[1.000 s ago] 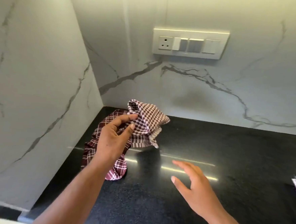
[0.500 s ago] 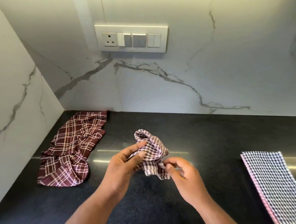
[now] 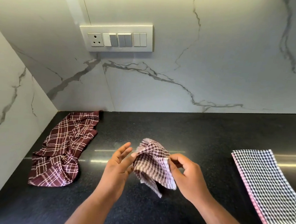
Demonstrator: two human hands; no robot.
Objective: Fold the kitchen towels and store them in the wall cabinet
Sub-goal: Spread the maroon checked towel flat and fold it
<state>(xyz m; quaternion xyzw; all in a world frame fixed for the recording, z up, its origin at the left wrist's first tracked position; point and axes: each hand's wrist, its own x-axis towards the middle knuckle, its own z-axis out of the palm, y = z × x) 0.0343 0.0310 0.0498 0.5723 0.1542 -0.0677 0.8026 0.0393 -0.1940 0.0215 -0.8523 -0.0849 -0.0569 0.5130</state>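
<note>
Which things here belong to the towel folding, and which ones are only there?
Belong to the job:
brown checked towel
maroon plaid towel
folded black-and-white towel

Only there:
switch panel
marble wall
black countertop

Both your bare forearms come up from the bottom edge and angle in toward each other. Your left hand [image 3: 118, 164] is raised, its fingers [image 3: 126, 146] nearly straight and spread, thumb tip touching the edge of the small maroon-and-white checked towel [image 3: 151, 166]. Your right hand [image 3: 185, 174] is curled, thumb and forefinger pinching that towel's corner.
</note>
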